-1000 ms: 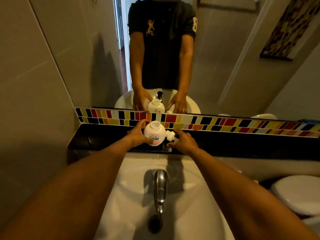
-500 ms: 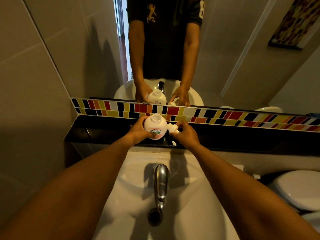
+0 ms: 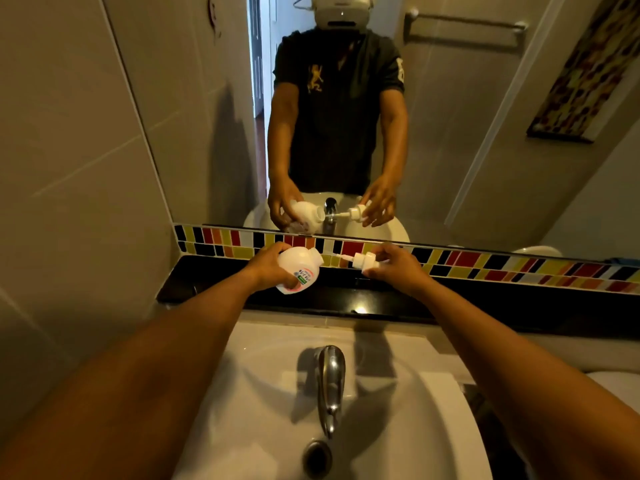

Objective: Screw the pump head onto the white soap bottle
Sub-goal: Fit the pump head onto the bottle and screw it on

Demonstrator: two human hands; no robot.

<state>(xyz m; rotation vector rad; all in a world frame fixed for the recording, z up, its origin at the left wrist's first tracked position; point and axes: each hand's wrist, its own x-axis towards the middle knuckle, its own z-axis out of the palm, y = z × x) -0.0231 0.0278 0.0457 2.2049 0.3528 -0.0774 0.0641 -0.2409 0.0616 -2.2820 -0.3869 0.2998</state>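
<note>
Head view: left hand wraps the round white plastic soap bottle, tipped so its neck faces right hand, which pinches the white plastic pump head, dip tube aimed at the opening, just apart.

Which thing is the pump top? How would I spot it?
Find the black ledge above the white sink. Over it, the right hand holds the pump head. It is small, with a thin tube pointing toward the round soap bottle.

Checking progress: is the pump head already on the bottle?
No, the right hand holds the pump head apart from the tilted bottle.
</note>
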